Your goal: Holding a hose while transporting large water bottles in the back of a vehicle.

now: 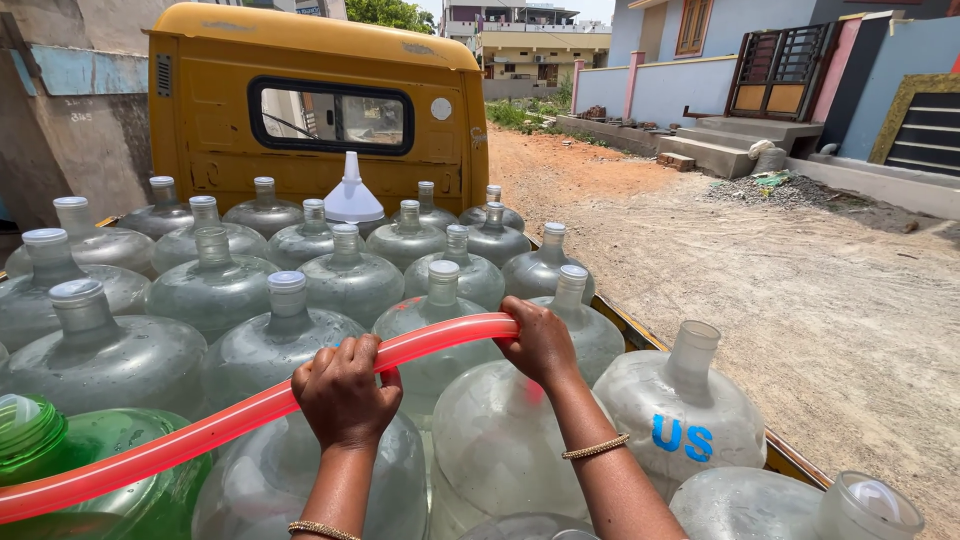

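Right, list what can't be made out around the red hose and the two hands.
Head view:
- Red hose: far end cut off by the left edge; near end covered by the right hand.
- Jug mouth under the right hand: hidden by it.
- Left hand: fingertips wrapped behind the hose.
- Green jug: cut off by the bottom edge.

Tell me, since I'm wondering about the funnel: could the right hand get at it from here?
Probably not easily. The right hand grips the red hose, and the white funnel sits far off by the yellow cab, behind rows of water jugs.
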